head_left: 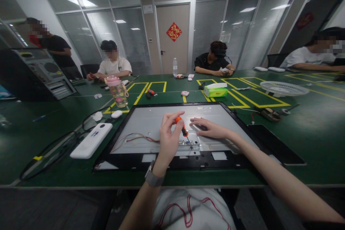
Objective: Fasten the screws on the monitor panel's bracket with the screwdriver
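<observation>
A flat display panel (151, 118) with a grey metal back and a black frame lies on the table before me. My left hand (170, 136), with a watch on its wrist, is closed around an orange-and-black screwdriver (184, 129). The tool leans, its tip down at a row of small connectors (185, 143) near the panel's front edge. Thin coloured wires (142, 137) run leftward from there and pass behind my left wrist. My right hand (211, 128) rests on the panel just right of the screwdriver, fingers stretched out and holding nothing.
Left of the panel lie a white power bank (91, 140) and black cables (54, 151). A pink-lidded bottle (118, 93) stands behind them. Right are a dark flat slab (275, 143) and a small device (271, 114). Beyond are a tissue pack (215, 90), a computer case (40, 73) and several people.
</observation>
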The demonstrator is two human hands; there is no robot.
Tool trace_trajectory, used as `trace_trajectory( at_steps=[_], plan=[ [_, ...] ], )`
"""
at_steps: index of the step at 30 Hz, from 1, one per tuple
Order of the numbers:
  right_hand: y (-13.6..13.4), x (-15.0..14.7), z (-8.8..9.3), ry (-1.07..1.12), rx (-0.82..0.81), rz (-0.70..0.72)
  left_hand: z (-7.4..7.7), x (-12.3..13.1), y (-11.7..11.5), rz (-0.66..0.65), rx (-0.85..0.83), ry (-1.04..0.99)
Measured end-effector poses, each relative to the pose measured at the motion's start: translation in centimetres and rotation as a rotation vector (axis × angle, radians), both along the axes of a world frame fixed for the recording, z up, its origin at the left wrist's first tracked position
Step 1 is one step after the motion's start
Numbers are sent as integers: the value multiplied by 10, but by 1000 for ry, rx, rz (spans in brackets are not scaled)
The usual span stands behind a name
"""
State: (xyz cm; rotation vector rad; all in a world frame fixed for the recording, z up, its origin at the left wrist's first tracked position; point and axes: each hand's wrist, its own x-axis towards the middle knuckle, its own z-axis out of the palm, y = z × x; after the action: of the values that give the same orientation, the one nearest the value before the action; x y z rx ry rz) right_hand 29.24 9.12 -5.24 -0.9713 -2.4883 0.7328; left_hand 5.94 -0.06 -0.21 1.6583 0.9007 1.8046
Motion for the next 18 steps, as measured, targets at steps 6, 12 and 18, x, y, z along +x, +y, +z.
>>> trace_trajectory(
  at_steps=[6, 12, 18],
  plan=[
    [1, 0, -1, -3, -6, -2, 1, 0, -1, -58, -19, -4],
    [1, 0, 0, -8, -5, 1, 2, 0, -1, -51, -2, -22],
    [1, 0, 1, -10, -7, 5, 2, 0, 0, -36, 16, -40]
  ],
)
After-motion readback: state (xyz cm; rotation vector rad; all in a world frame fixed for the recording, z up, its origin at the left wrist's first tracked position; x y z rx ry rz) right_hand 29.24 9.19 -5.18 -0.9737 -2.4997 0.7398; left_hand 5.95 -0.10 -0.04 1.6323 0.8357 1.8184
